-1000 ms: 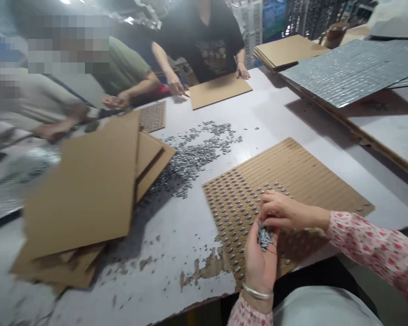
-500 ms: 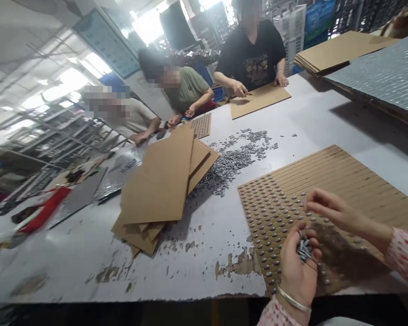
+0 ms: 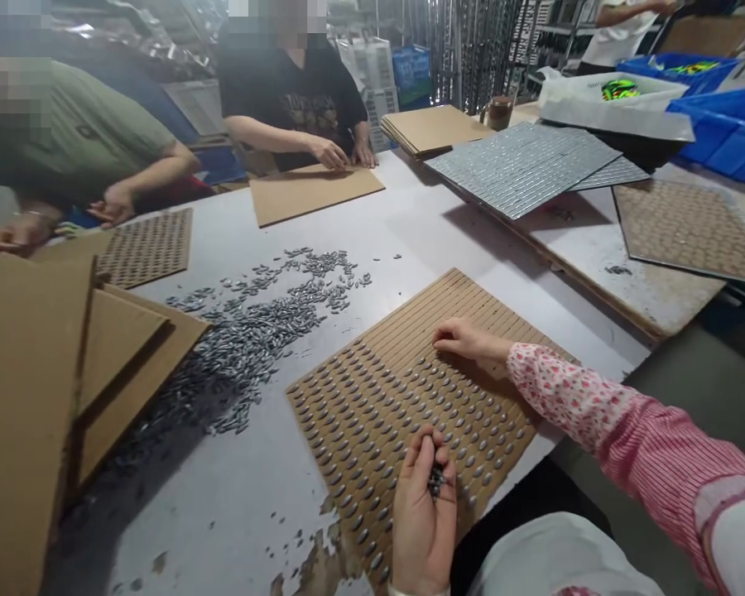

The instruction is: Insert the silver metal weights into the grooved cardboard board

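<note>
My left hand (image 3: 425, 513) is cupped, palm up, with its fingers curled round a handful of small grey spindle-shaped metal pieces (image 3: 435, 480). It hovers over the near part of a brown grooved board (image 3: 422, 335). Rows of the same metal pieces (image 3: 360, 406) sit spaced out along the board's grooves on the left and near side. My right hand (image 3: 468, 341) is over the far part, fingertips pinched together at the edge of the filled rows. Whatever is between those fingertips is hidden.
A loose heap of metal pieces (image 3: 254, 339) lies left of the board. Brown boards (image 3: 31, 372) are stacked at the left. Silver ribbed sheets (image 3: 527, 165) jut over the table at the right. Across the table, a person in black (image 3: 291, 91) handles a brown board (image 3: 316, 194).
My view has swung to the right, bringing blue bins into sight. My right hand has moved away from my left, along the grooves. The fingers of my left hand have closed further over the pieces.
</note>
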`<state>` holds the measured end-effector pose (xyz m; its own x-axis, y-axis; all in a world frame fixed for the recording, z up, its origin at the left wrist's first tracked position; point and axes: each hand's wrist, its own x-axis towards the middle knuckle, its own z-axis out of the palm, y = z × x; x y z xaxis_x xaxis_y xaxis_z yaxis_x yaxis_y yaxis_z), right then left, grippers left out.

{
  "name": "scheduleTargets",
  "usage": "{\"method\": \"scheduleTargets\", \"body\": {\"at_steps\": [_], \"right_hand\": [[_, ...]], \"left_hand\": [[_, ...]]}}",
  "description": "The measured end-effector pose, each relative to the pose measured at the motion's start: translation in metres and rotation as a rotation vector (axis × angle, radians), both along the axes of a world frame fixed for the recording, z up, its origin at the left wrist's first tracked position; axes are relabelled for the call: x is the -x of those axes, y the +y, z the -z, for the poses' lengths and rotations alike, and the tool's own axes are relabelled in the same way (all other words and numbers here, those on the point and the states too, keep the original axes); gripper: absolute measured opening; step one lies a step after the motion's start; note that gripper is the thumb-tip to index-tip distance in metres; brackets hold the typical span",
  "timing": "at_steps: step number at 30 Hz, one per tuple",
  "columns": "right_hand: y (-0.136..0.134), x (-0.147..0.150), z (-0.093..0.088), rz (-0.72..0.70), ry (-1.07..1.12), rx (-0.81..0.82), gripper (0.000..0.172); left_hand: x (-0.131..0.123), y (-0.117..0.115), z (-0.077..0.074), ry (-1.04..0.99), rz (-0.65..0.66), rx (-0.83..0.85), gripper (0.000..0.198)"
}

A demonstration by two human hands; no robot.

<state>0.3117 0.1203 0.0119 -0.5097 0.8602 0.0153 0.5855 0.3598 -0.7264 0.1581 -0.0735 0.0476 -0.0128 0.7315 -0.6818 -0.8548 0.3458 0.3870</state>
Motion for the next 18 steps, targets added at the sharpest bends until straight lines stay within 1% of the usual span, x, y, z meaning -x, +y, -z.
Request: {"method": "scheduleTargets", "body": {"at_steps": [3,7,10,12,14,15,18], "right_hand": [[0.001,0.007,0.0,-0.047,-0.127,-0.116,0.011],[0.002,0.012,0.003,-0.036,-0.236,-0.168,0.012],[0.001,0.013,0.003,0.015,-0.236,-0.201,0.01],[-0.003,0.013,0.0,0.037,-0.183,-0.201,0.008],[-0.012,0.013,-0.008,0.0,-0.057,-0.15,0.01],[-0.018,0.014,-0.013,-0.059,0.028,-0.085,0.012],[-0.043,0.017,-0.031,-0.354,0.265,0.2,0.021]], "left_hand": [[0.0,0.0,0.001,0.004,-0.01,0.015,0.018],[-0.002,0.002,0.0,-0.015,-0.022,0.035,0.013],[-0.003,0.004,-0.001,-0.017,-0.028,0.034,0.013],[-0.003,0.005,-0.001,-0.02,-0.042,0.026,0.015],[-0.003,0.007,-0.001,-0.03,-0.053,0.017,0.015],[-0.003,0.008,-0.001,-0.034,-0.059,0.016,0.013],[-0.003,0.01,0.001,-0.045,-0.076,0.014,0.007]]}}
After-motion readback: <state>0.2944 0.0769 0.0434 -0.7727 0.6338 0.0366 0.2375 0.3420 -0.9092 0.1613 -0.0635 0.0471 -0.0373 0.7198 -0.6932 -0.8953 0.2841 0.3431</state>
